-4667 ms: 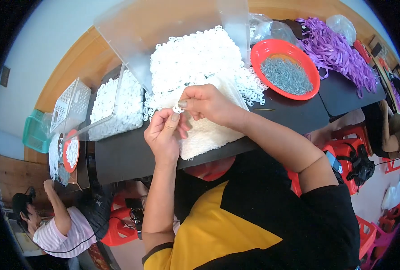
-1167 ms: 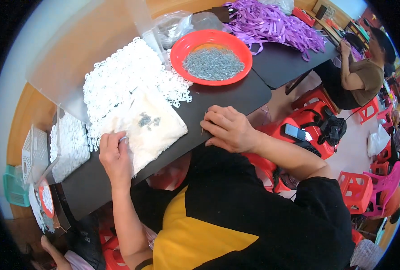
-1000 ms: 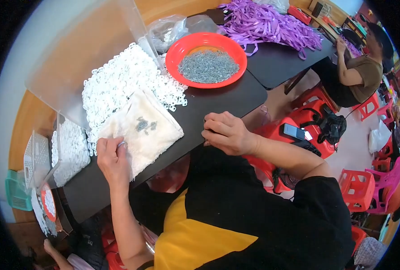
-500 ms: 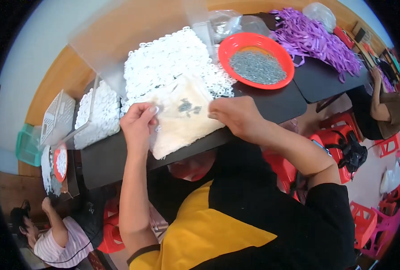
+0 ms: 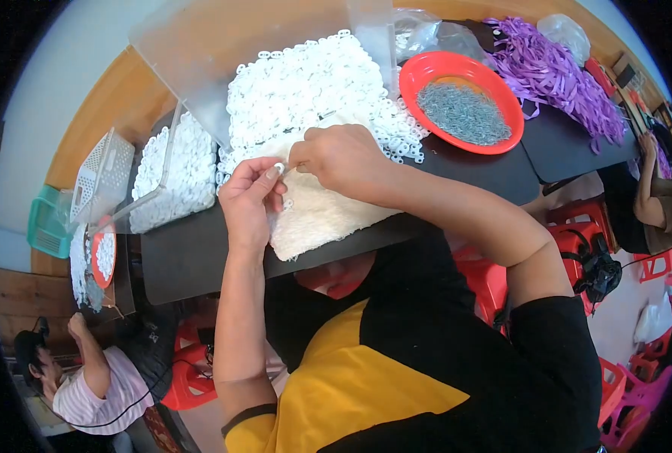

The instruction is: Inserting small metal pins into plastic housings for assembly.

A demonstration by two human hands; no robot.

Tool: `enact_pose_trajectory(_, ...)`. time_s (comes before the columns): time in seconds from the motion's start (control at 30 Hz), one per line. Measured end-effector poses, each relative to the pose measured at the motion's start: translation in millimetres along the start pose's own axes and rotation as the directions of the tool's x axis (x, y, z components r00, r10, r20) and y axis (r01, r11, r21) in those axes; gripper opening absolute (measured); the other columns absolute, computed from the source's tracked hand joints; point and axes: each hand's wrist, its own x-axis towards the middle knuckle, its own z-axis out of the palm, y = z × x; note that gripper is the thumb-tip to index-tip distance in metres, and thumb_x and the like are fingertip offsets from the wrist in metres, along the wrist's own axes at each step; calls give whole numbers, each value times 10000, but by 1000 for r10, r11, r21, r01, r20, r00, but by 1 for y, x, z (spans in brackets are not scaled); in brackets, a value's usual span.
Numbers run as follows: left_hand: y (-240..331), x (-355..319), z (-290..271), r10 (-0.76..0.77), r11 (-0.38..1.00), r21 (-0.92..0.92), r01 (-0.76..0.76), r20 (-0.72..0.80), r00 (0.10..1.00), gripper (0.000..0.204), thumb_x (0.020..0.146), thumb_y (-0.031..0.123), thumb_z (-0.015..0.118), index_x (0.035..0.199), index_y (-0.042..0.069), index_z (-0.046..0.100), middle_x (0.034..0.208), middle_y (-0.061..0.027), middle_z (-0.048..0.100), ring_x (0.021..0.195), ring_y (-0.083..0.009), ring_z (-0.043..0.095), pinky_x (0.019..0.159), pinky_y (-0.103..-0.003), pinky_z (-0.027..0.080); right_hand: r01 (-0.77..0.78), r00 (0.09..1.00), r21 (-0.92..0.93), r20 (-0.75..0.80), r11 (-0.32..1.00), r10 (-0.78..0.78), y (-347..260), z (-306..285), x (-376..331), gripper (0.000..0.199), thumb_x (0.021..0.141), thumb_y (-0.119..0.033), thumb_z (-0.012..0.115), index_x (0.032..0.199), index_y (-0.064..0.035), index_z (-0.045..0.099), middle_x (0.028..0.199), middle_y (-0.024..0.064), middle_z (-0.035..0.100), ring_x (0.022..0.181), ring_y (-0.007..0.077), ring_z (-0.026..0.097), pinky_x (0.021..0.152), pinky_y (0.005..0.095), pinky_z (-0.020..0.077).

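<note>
My left hand [image 5: 247, 200] pinches a small white plastic piece [image 5: 279, 167] between thumb and forefinger. Close against it, my right hand [image 5: 339, 160] is closed, its fingertips meeting at the white piece; whatever they hold is too small to name. Both hands are over a cream cloth [image 5: 317, 223] at the table's front edge. Another small white piece [image 5: 288, 204] shows by the left fingers. Behind the cloth spreads a heap of similar white plastic pieces [image 5: 302, 94] with oval holes. To the right stands a red bowl [image 5: 410, 75] of small metal pins [image 5: 464, 113].
A clear plastic bin [image 5: 192, 57] leans over the heap. At left are another clear bin of white pieces [image 5: 171, 177], a white basket [image 5: 101, 177] and a green crate [image 5: 47, 219]. Purple ribbons [image 5: 555, 83] lie at far right. Two other people sit at either side.
My right hand has moved left over the cloth to meet the left hand, covering the small metal pins that lay there. The view has shifted slightly.
</note>
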Motion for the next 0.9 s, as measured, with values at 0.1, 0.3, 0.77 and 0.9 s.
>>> enact_pose_trajectory(0.1, 0, 0, -1, 2, 1000, -14, -3, -9, 1000, 118, 893, 11, 582, 988, -34, 633, 711, -65, 604, 517, -97, 491, 486, -210, 392, 12, 996, 29, -84, 1000, -9, -1, 3, -1, 143, 859, -217, 588, 915, -162, 708, 801, 82, 640, 747, 300, 640, 640, 421, 473)
enact_pose_trajectory(0.3, 0, 1, -1, -6, 1000, -20, 6, -3, 1000, 114, 893, 8, 579, 985, -39, 628, 723, -66, 603, 530, -96, 495, 494, -206, 396, 33, 992, 41, -122, 999, -28, -1, 5, -2, 122, 839, -174, 597, 895, -163, 705, 792, 75, 637, 714, 297, 639, 611, 421, 466)
enact_pose_trajectory(0.77, 1, -2, -1, -10, 999, -39, 11, 37, 999, 112, 895, -2, 573, 990, -39, 621, 768, -47, 601, 610, -81, 528, 504, -196, 409, 89, 990, -31, -111, 996, -91, -2, 7, -2, 133, 820, -158, 592, 892, -154, 704, 781, 80, 645, 672, 297, 642, 587, 417, 475)
enact_pose_trajectory(0.9, 2, -3, 0, -7, 999, -31, 8, 40, 999, 105, 894, -2, 580, 982, -39, 625, 773, -40, 607, 613, -76, 531, 502, -193, 408, 96, 989, -20, -112, 995, -98, -3, 6, -2, 117, 815, -162, 601, 878, -141, 697, 775, 79, 643, 674, 298, 639, 593, 416, 474)
